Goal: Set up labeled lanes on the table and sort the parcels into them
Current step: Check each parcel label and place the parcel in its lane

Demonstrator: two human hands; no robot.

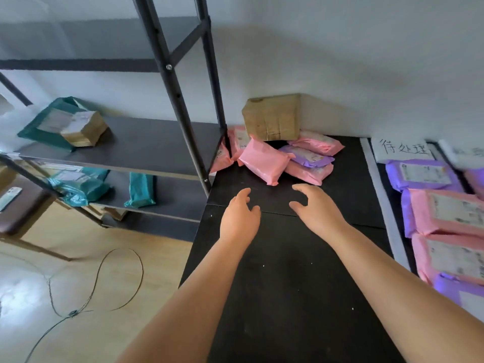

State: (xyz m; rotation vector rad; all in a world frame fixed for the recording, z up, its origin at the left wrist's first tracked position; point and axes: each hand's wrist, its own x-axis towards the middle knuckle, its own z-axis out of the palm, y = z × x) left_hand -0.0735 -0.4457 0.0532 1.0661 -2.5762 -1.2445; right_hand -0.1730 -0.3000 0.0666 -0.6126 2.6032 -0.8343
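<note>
A heap of pink and purple parcels lies at the far end of the black table (288, 284), with a pink parcel (264, 159) nearest me, a purple one (306, 156) behind it and a brown cardboard box (272, 117) leaning on the wall. My left hand (239, 216) and my right hand (314, 208) hover side by side just short of the heap, fingers loosely spread, holding nothing. On the right, a white tape strip (379, 189) bounds a lane headed by a handwritten paper label (402, 150). In that lane lie purple (421, 175) and pink parcels (450, 213).
A black metal rack (167, 142) stands left of the table, touching its far corner. Its shelves hold teal parcels (140, 191) and a small brown box (83, 129). A thin cable (97, 279) loops on the wooden floor. A second label (466, 153) shows at the right edge.
</note>
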